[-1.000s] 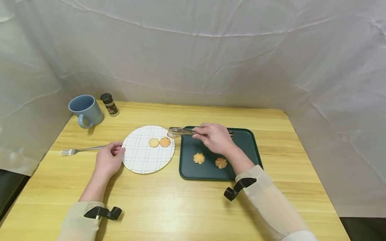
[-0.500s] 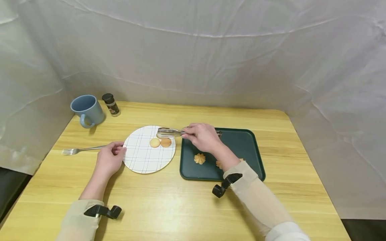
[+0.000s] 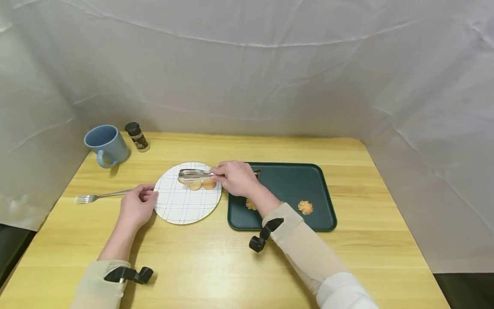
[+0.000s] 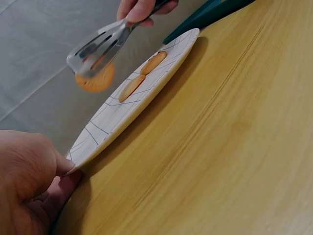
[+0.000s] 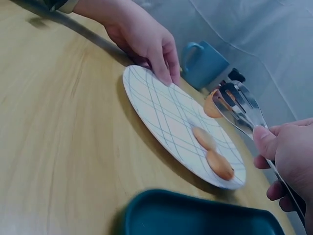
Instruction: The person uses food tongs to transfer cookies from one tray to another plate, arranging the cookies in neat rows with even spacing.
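My left hand (image 3: 137, 208) pinches the left rim of a white checked plate (image 3: 175, 206), thumb on top and fingers under the edge. My right hand (image 3: 237, 178) grips metal tongs (image 3: 196, 173) over the far part of the plate. In the left wrist view a round cookie (image 4: 100, 81) sits between the tong ends, raised above the plate. Two round cookies, one pale (image 4: 131, 89) and one browner (image 4: 154, 62), lie side by side on the plate. Right of it is a dark green tray (image 3: 285, 184) bearing flower-shaped cookies (image 3: 305, 207), partly hidden by my right arm.
A blue mug (image 3: 109, 146) and a spice jar (image 3: 137, 138) stand at the back left of the wooden table (image 3: 200, 266). A fork (image 3: 100, 196) lies left of the plate, its handle end behind my left hand. White cloth (image 3: 247, 77) hangs behind and at the sides.
My right hand has carried the tongs and cookie leftward, from the tray's left edge to over the plate. My left hand stays at the plate's rim.
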`<state>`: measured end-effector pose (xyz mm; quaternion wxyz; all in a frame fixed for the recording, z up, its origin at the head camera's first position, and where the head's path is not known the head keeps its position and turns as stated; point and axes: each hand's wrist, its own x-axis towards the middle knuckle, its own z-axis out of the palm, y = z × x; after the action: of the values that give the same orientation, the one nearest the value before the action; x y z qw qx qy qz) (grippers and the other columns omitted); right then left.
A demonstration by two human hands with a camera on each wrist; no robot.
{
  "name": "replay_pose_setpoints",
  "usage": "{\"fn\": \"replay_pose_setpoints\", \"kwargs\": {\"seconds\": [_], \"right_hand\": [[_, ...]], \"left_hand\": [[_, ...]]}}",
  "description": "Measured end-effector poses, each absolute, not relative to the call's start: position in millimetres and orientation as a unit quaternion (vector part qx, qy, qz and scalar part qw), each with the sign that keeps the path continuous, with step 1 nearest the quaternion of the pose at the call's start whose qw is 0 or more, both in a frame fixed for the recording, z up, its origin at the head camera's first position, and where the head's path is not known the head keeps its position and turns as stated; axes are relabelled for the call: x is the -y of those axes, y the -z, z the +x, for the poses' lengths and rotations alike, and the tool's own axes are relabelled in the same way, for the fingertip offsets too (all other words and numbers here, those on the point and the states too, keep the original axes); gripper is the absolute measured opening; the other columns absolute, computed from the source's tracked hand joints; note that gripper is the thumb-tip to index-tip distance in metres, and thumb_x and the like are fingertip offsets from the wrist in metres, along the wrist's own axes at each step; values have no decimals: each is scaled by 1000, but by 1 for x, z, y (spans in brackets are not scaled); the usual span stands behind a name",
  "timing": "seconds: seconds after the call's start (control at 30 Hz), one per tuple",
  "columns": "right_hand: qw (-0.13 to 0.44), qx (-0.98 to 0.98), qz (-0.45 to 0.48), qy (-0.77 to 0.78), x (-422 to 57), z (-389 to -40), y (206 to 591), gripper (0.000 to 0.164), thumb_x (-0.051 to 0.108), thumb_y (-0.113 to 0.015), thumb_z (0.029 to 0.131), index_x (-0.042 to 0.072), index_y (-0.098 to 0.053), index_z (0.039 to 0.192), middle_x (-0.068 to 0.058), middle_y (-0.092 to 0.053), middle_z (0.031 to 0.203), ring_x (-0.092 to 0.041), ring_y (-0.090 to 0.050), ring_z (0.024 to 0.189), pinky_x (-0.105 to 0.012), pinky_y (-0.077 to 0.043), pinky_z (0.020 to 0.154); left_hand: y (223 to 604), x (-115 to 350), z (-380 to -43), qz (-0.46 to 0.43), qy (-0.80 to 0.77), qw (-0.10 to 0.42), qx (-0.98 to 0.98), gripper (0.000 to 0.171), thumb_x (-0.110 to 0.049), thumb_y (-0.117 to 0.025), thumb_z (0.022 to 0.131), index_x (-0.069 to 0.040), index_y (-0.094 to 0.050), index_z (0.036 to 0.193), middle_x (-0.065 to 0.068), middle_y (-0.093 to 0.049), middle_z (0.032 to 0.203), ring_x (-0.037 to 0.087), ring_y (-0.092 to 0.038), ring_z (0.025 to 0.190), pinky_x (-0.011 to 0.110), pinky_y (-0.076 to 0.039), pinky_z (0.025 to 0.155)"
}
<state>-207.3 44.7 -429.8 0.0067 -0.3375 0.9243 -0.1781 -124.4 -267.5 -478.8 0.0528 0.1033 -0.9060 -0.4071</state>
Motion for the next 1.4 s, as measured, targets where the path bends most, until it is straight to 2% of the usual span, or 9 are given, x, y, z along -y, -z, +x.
{"fn": "replay_pose_setpoints", "kwargs": {"seconds": [0.13, 0.37, 0.53, 0.67, 0.77, 0.93, 1.17, 1.4], "right_hand": [[11, -927, -335, 170, -31, -207, 432, 34, 42, -60, 108, 29, -74, 137, 10, -70, 107, -7, -59, 73, -28, -45, 61], [31, -933, -318, 166, -12, -206, 438, 34, 45, -60, 107, 33, -73, 137, 13, -70, 108, -7, -59, 76, -28, -44, 60], [24, -932, -328, 153, -6, -207, 442, 25, 44, -59, 108, 34, -78, 120, 12, -64, 92, -10, -55, 71, -29, -41, 57], [21, -932, -327, 154, -4, -208, 443, 22, 44, -59, 108, 32, -77, 112, 10, -62, 89, -12, -54, 70, -30, -39, 55], [24, -936, -316, 152, -3, -207, 443, 30, 45, -58, 108, 31, -77, 127, 9, -68, 99, -12, -55, 70, -29, -40, 54], [31, -944, -293, 150, -3, -208, 444, 46, 49, -57, 108, 27, -64, 148, 3, -69, 128, -14, -59, 76, -30, -45, 57], [37, -945, -278, 165, -10, -207, 441, 54, 52, -55, 108, 25, -58, 154, 0, -63, 143, -19, -67, 104, -34, -50, 68], [36, -940, -281, 190, -26, -205, 432, 58, 53, -57, 106, 22, -56, 156, -2, -63, 143, -19, -68, 107, -38, -55, 74]], "left_hand": [[479, 268, -125, 101, 408, 53, 906, 35, -18, -62, 105, 4, -67, 132, 18, -71, 112, 25, -62, 98, 21, -46, 79], [480, 267, -125, 97, 408, 62, 906, 34, -16, -63, 104, 5, -68, 130, 18, -71, 110, 24, -63, 96, 18, -46, 77], [480, 266, -126, 94, 412, 66, 904, 33, -15, -64, 104, 5, -69, 130, 19, -71, 110, 25, -64, 96, 17, -45, 76], [480, 266, -126, 99, 411, 61, 904, 34, -16, -64, 104, 4, -68, 130, 19, -71, 111, 24, -63, 96, 17, -45, 76], [479, 266, -126, 104, 410, 55, 904, 34, -17, -64, 105, 4, -68, 131, 18, -71, 111, 24, -63, 96, 17, -45, 77], [477, 265, -125, 107, 412, 51, 904, 34, -17, -63, 105, 4, -68, 132, 18, -70, 112, 24, -62, 97, 18, -45, 77], [479, 264, -125, 104, 416, 52, 902, 34, -16, -63, 104, 5, -68, 131, 18, -70, 111, 25, -62, 97, 18, -45, 76], [479, 264, -125, 103, 416, 52, 902, 34, -17, -63, 105, 4, -68, 131, 18, -70, 112, 25, -62, 98, 18, -46, 78]]}}
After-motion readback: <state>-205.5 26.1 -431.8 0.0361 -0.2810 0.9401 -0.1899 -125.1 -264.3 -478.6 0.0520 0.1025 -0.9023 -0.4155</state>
